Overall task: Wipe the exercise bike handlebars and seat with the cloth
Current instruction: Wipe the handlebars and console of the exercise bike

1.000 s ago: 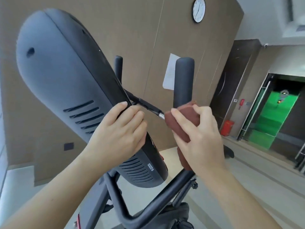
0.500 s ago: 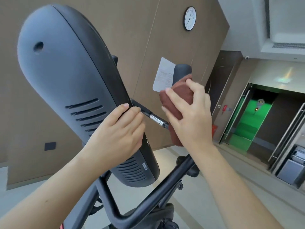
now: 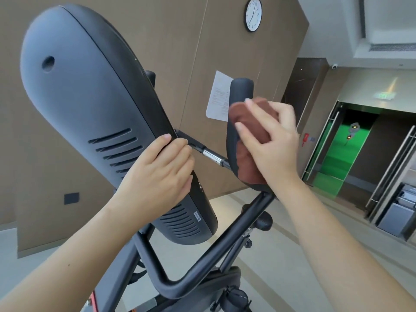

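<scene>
At bottom of view, nearest the camera: 2 forearms reach up and fwd over the black frame bar (image 3: 202, 262) of the bike.

**Hand status**
- L: left hand (image 3: 157, 174) grips the edge of the grey console (image 3: 90, 97), fingers curled over its rim. Steadying only; no cloth in it.
- R: right hand (image 3: 274, 140) holds the brown cloth (image 3: 244, 158) wrapped on the upright padded handlebar grip (image 3: 242, 88). Fingers are slightly spread and curved over the cloth, clamping it to the grip. Thumb is hidden and the hand is motion-blurred.

**Cloth pos.**
Mid-to-upper part of the grip, w/ a tail hanging down the grip's lower half. Grip top is bare.

**Step in hand (judged)**
Handlebar wipe, right-side grip. Seat is not done yet, and I cannot pick it out for certain in this view.

**Next move (judged)**
- Keep the cloth clamped and run it full length, incl. the bare top cap.
- Then shift to the second grip (image 3: 150, 75), whose tip shows behind the console. That needs a reach round the console, so the L hold may need to move.
- Avoid snagging the cloth on the metal rod (image 3: 211, 155) between console and grip.

**Qty**
- Hands: 2
- Cloth: 1
- Grips seen: 2
- Console: 1

**Farther back**
- Paper sheet (image 3: 219, 97): 1, on the wall
- Clock (image 3: 253, 14): 1, high on the wall
- Green-lit doorway (image 3: 337, 158): 1, far right
</scene>
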`<state>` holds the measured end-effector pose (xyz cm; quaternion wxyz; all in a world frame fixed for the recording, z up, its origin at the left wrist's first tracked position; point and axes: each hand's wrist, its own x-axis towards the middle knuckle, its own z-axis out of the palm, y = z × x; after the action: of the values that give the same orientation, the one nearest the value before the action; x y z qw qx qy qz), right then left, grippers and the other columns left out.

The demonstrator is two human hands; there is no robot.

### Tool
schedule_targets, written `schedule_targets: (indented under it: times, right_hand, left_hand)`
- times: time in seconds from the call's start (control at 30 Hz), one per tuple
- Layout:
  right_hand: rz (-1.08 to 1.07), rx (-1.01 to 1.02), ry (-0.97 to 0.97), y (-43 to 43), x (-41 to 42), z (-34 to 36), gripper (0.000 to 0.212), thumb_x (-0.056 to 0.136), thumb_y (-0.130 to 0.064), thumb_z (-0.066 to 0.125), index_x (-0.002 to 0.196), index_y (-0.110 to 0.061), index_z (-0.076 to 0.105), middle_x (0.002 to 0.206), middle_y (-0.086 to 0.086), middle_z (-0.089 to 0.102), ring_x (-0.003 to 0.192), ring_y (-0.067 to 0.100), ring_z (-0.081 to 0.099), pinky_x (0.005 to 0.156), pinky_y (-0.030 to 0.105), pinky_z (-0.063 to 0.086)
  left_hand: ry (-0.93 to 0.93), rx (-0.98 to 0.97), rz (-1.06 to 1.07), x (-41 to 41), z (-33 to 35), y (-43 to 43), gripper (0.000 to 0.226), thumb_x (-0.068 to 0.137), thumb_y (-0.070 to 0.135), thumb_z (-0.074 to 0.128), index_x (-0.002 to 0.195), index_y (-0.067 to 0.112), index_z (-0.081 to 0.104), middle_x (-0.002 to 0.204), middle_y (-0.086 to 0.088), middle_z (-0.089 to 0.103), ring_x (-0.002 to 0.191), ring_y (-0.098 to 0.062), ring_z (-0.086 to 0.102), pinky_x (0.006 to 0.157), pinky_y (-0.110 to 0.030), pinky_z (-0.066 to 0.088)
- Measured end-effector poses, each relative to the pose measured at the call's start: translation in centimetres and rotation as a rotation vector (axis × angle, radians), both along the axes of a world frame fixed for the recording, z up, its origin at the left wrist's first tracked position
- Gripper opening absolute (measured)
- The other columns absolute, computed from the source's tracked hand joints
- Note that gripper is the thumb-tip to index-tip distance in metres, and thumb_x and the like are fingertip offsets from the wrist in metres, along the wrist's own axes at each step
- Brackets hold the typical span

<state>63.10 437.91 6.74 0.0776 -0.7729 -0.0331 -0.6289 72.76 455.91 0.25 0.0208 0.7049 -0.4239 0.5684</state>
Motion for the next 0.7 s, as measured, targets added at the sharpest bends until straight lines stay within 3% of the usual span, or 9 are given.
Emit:
schedule_targets:
  times: [0.1, 0.23, 0.33, 0.47, 0.6, 0.7]
  right_hand:
    - [0.036, -0.009, 0.087, -0.3, 0.7, -0.6, 0.041, 0.081, -0.020, 0.066, 0.122, -0.020, 0.058, 0.114, 0.003, 0.044, 0.104, 0.002, 0.042, 0.092, 0.002, 0.030]
    - [0.069, -0.093, 0.253, -2.9, -1.7, -4.2, 0.042, 0.080, -0.021, 0.067, 0.121, -0.024, 0.059, 0.116, 0.007, 0.050, 0.108, 0.010, 0.048, 0.093, 0.013, 0.038]
    - [-0.066, -0.288, 0.356, -5.2, -3.4, -6.2, 0.041, 0.078, -0.020, 0.070, 0.118, -0.023, 0.062, 0.116, 0.011, 0.056, 0.103, 0.026, 0.054, 0.090, 0.030, 0.046]
    - [-0.192, -0.473, 0.399, -8.2, -5.3, -7.4, 0.034, 0.079, -0.020, 0.067, 0.113, -0.017, 0.066, 0.112, 0.018, 0.061, 0.093, 0.035, 0.058, 0.084, 0.036, 0.049]
    - [-0.109, -0.348, 0.463, -10.5, -6.6, -7.6, 0.032, 0.082, -0.023, 0.064, 0.114, -0.019, 0.065, 0.116, 0.015, 0.058, 0.101, 0.028, 0.056, 0.091, 0.034, 0.047]
    - [0.100, -0.101, 0.329, -10.5, -5.4, -6.4, 0.040, 0.080, -0.023, 0.067, 0.119, -0.027, 0.059, 0.118, 0.003, 0.052, 0.110, 0.005, 0.047, 0.095, 0.016, 0.037]
  left_hand:
    - [0.006, -0.018, -0.008, 0.0, -0.2, 0.1, 0.033, 0.090, 0.023, 0.040, 0.100, 0.002, 0.063, 0.106, -0.010, 0.065, 0.111, -0.026, 0.056, 0.104, -0.038, 0.023]
    - [0.005, -0.085, -0.048, -0.2, -0.4, -0.4, 0.027, 0.089, 0.020, 0.044, 0.096, 0.004, 0.065, 0.103, -0.010, 0.066, 0.107, -0.025, 0.059, 0.103, -0.038, 0.025]
    - [0.012, -0.125, -0.075, -0.5, -0.9, -0.8, 0.026, 0.089, 0.019, 0.047, 0.100, 0.007, 0.066, 0.104, -0.010, 0.066, 0.107, -0.027, 0.059, 0.102, -0.042, 0.025]
    - [0.097, -0.120, -0.107, -1.6, -1.5, -1.7, 0.030, 0.086, 0.020, 0.049, 0.108, 0.007, 0.065, 0.113, -0.014, 0.063, 0.110, -0.031, 0.057, 0.102, -0.049, 0.024]
    - [0.164, -0.101, -0.180, -2.9, -0.9, -3.0, 0.035, 0.085, 0.024, 0.050, 0.114, 0.007, 0.062, 0.122, -0.016, 0.059, 0.116, -0.032, 0.053, 0.101, -0.054, 0.029]
    - [0.192, -0.130, -0.225, -3.7, -0.5, -4.3, 0.037, 0.084, 0.025, 0.053, 0.117, 0.008, 0.061, 0.126, -0.014, 0.056, 0.120, -0.031, 0.050, 0.101, -0.052, 0.028]
